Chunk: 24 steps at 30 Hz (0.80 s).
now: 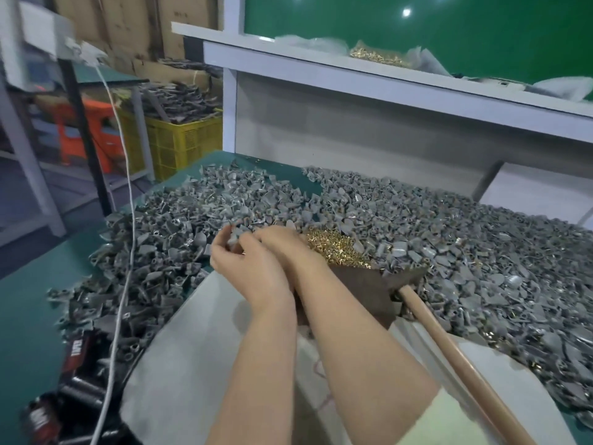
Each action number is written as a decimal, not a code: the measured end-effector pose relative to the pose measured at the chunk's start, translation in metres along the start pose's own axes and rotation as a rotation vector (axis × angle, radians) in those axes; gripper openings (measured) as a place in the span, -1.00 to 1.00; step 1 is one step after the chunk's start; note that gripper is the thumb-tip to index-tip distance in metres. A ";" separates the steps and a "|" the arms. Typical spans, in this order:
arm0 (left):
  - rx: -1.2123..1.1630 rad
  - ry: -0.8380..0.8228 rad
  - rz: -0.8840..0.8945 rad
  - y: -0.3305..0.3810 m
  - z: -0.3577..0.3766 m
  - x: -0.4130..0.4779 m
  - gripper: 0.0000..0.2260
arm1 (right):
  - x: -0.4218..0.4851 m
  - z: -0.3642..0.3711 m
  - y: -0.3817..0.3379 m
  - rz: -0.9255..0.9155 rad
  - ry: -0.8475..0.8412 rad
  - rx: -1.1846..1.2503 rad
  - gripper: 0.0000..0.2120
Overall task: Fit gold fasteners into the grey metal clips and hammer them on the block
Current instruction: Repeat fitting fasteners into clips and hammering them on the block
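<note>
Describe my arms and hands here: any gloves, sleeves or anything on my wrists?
No gloves: the left hand and right hand are bare. Both forearms are bare as well, with no sleeve over them and no watch or bracelet at either wrist. Whether there are rings cannot be told.

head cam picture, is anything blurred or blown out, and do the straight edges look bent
Head view: soft overall, with the left hand and right hand slightly smeared around a grey clip; head view: two white glare spots on the green board at the top; head view: wide-angle bend slants the white shelf edge, and the far-left background is blurriest.
</note>
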State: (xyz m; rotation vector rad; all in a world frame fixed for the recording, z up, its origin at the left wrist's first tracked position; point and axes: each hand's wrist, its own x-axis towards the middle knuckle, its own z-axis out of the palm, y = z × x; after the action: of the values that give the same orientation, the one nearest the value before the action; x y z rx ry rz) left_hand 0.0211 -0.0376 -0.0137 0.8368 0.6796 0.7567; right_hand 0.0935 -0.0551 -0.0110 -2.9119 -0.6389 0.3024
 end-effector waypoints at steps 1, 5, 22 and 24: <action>-0.005 0.008 0.002 0.000 0.000 0.002 -0.81 | 0.006 0.003 -0.004 0.023 -0.014 -0.040 -0.76; -0.026 0.026 -0.011 -0.001 0.001 0.005 -0.82 | 0.012 0.010 -0.004 0.045 0.157 0.024 -0.85; 0.286 -0.541 0.176 -0.009 0.009 -0.024 -0.80 | -0.089 -0.039 0.069 -0.116 0.390 0.858 -0.71; 0.371 -0.638 0.247 -0.010 0.010 -0.028 -0.86 | -0.099 -0.039 0.072 -0.142 0.412 0.774 -0.71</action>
State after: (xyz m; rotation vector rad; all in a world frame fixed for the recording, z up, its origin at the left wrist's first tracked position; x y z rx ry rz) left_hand 0.0163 -0.0689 -0.0110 1.4386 0.1395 0.5366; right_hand 0.0424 -0.1662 0.0294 -2.0849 -0.5040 -0.0681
